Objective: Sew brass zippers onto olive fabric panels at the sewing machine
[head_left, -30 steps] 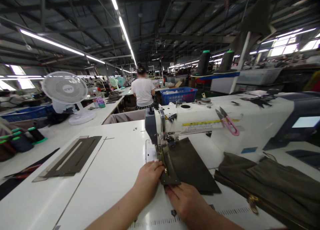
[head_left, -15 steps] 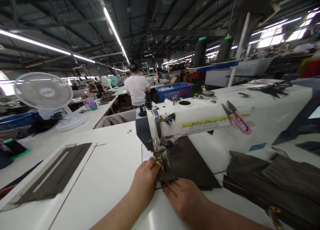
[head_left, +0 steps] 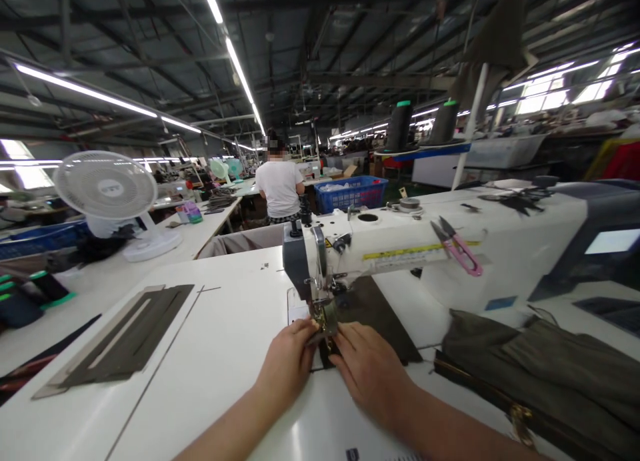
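Note:
Just in front of the sewing machine's needle area (head_left: 323,301), my left hand (head_left: 287,354) pinches the near edge of a dark olive fabric panel (head_left: 377,314). My right hand (head_left: 370,364) is close beside it, its fingers and thumb closed on the same panel. Most of the panel lies flat to the right, under the machine arm (head_left: 400,237). A small brass-coloured part (head_left: 329,324) shows between my fingertips, close to the presser foot. My hands hide the fabric edge under them.
Flat dark fabric pieces (head_left: 133,337) lie on the table at left. A bunched olive garment piece with a zipper (head_left: 540,361) lies at right. Pink-handled thread snips (head_left: 457,247) rest against the machine arm. A white fan (head_left: 107,191) and a person in a white shirt (head_left: 280,184) are farther off.
My right hand has moved forward and up onto the panel, beside the needle area. The panel's near edge has shifted and is more covered by my hands. The view has turned slightly.

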`<state>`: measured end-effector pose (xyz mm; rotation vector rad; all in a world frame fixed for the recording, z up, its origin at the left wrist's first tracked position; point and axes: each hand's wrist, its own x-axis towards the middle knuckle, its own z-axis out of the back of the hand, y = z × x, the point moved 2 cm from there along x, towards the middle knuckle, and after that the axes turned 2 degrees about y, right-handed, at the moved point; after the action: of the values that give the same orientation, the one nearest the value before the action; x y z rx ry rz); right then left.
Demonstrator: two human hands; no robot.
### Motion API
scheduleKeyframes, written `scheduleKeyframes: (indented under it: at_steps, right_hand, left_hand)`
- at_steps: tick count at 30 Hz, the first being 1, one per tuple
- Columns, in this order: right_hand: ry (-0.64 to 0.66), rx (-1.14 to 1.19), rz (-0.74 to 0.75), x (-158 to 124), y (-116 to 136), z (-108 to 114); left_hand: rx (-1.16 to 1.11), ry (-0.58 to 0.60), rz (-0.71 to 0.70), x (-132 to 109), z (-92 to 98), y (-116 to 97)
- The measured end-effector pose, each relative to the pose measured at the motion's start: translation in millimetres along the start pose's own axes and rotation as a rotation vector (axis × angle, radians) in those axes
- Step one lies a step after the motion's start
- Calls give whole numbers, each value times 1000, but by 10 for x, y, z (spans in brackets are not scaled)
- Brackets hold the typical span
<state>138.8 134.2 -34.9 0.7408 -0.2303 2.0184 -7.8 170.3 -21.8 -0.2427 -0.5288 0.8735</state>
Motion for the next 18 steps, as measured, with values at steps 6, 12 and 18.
scheduleKeyframes:
  at_steps: [6, 12, 18]
  right_hand:
    - [265, 50, -133, 329, -78, -63]
    - [241, 124, -240, 395, -284, -121]
    - [244, 271, -306, 409, -390, -175]
  left_hand:
    - [-35, -42, 83, 14, 57, -93]
    - [234, -59, 221, -167, 115, -162]
    - [75, -101, -104, -287, 68, -227]
